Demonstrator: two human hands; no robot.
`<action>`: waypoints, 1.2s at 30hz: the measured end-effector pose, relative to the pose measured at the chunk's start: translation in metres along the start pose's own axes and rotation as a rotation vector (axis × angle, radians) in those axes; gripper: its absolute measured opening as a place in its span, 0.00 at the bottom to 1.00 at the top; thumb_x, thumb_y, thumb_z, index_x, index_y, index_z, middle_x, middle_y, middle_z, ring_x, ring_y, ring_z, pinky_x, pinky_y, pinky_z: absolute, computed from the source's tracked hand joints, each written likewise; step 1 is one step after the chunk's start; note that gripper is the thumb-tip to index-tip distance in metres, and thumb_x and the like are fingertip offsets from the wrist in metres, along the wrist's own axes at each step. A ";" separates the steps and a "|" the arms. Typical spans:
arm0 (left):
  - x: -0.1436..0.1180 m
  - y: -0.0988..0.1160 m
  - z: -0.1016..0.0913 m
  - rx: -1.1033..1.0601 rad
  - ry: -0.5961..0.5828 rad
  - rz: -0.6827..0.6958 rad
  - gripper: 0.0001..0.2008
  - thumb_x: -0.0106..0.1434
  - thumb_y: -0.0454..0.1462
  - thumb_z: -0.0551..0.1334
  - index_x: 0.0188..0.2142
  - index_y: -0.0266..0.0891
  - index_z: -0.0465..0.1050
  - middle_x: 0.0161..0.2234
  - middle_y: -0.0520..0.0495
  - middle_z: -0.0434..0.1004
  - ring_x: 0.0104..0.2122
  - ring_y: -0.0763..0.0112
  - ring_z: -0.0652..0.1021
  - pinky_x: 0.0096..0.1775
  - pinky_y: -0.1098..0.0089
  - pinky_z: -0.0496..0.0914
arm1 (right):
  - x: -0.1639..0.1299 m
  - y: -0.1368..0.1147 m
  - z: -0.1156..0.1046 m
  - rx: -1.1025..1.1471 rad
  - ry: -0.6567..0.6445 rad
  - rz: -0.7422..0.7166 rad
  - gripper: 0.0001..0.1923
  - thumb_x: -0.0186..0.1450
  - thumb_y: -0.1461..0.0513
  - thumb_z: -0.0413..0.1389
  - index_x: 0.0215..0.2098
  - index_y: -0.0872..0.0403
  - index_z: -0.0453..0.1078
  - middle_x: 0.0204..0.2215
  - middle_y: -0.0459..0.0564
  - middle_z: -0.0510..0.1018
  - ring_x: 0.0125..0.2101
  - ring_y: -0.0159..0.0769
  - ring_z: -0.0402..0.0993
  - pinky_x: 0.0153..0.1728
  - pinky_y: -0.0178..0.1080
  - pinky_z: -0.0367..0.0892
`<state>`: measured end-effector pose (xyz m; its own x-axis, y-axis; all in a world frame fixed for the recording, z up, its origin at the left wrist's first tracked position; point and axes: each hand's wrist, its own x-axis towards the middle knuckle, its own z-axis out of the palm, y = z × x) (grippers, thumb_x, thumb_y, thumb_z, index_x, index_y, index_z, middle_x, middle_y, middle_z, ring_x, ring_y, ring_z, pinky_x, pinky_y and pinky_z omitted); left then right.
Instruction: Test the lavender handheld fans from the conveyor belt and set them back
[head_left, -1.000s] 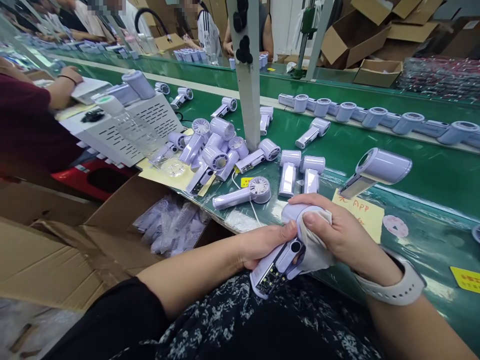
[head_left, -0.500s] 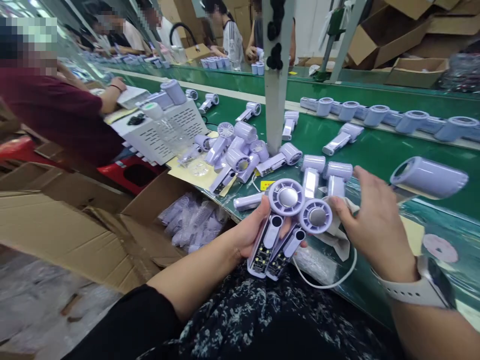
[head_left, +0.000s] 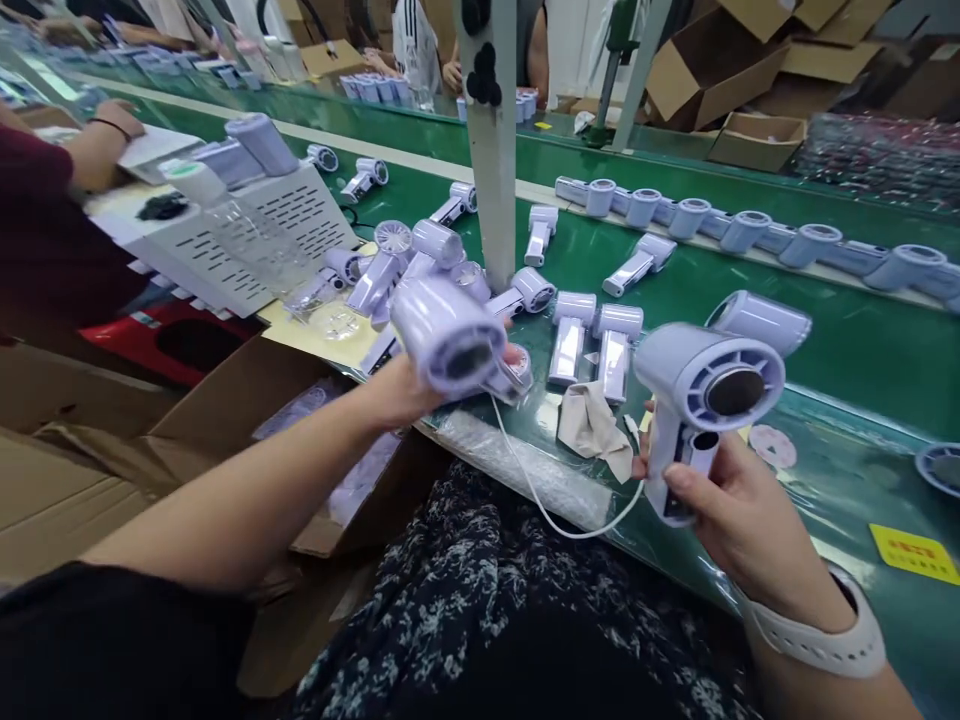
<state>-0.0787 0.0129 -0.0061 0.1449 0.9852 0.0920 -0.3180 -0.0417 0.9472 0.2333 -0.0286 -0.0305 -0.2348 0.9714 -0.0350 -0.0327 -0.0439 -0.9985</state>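
My right hand is wrapped round the handle of a lavender handheld fan, its head up and its dark centre disc facing me. In my left hand is another lavender handheld fan, blurred by motion, near the pile at the table's edge; its handle is mostly hidden. Between the hands lie two fans side by side, a crumpled beige cloth and a white cable. Just behind the right-hand fan rests one more lavender fan.
A grey post rises from the green belt. Fans stand in a long row beyond. A vented metal box sits at the left, above an open carton. A co-worker's hand is at far left.
The two fans that my left hand held together are now apart, one in each hand. My right hand has closed on a fan; my left has moved left and away from me. The view has shifted.
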 end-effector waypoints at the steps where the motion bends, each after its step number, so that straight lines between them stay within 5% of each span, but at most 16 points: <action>1: 0.006 -0.002 -0.002 -0.010 0.030 0.012 0.20 0.50 0.43 0.79 0.40 0.38 0.80 0.37 0.44 0.83 0.40 0.59 0.82 0.45 0.60 0.78 | -0.002 0.001 -0.004 0.018 0.053 -0.004 0.18 0.63 0.52 0.69 0.47 0.48 0.75 0.37 0.50 0.82 0.34 0.41 0.81 0.34 0.40 0.79; 6: 0.009 -0.022 0.036 -0.182 0.013 -0.034 0.20 0.62 0.52 0.70 0.41 0.40 0.72 0.35 0.47 0.77 0.34 0.64 0.80 0.41 0.60 0.77 | -0.008 -0.001 0.000 0.186 0.118 -0.013 0.14 0.66 0.54 0.64 0.48 0.49 0.75 0.42 0.52 0.80 0.37 0.39 0.78 0.37 0.39 0.79; 10: -0.007 -0.054 0.080 -0.288 -0.127 -0.134 0.28 0.50 0.39 0.78 0.45 0.42 0.66 0.37 0.51 0.75 0.34 0.69 0.78 0.39 0.64 0.75 | -0.014 0.001 0.004 0.244 0.109 -0.011 0.15 0.66 0.56 0.65 0.50 0.48 0.74 0.44 0.51 0.81 0.39 0.39 0.79 0.41 0.40 0.79; 13: -0.013 -0.064 0.094 -0.279 -0.211 -0.205 0.26 0.52 0.35 0.76 0.46 0.41 0.64 0.37 0.52 0.73 0.33 0.71 0.77 0.37 0.66 0.74 | -0.021 0.007 0.002 0.221 0.097 -0.017 0.15 0.67 0.56 0.64 0.51 0.48 0.73 0.42 0.51 0.80 0.37 0.39 0.79 0.39 0.41 0.79; 22: -0.017 -0.054 0.094 -0.232 -0.301 -0.161 0.23 0.57 0.41 0.74 0.45 0.42 0.64 0.35 0.52 0.72 0.31 0.72 0.76 0.34 0.67 0.72 | -0.024 0.014 0.006 0.168 -0.037 -0.047 0.14 0.70 0.53 0.60 0.51 0.48 0.72 0.37 0.51 0.78 0.32 0.41 0.77 0.33 0.41 0.79; 36: -0.019 -0.060 0.081 -0.163 -0.325 -0.164 0.24 0.60 0.44 0.72 0.46 0.42 0.61 0.36 0.51 0.73 0.32 0.71 0.77 0.36 0.66 0.72 | -0.018 0.017 0.017 0.268 0.064 0.055 0.14 0.67 0.54 0.62 0.49 0.49 0.73 0.42 0.53 0.80 0.35 0.41 0.77 0.34 0.42 0.78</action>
<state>0.0131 -0.0166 -0.0402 0.4862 0.8717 0.0610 -0.4072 0.1643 0.8985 0.2200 -0.0511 -0.0464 -0.1815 0.9783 -0.1004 -0.2798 -0.1492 -0.9484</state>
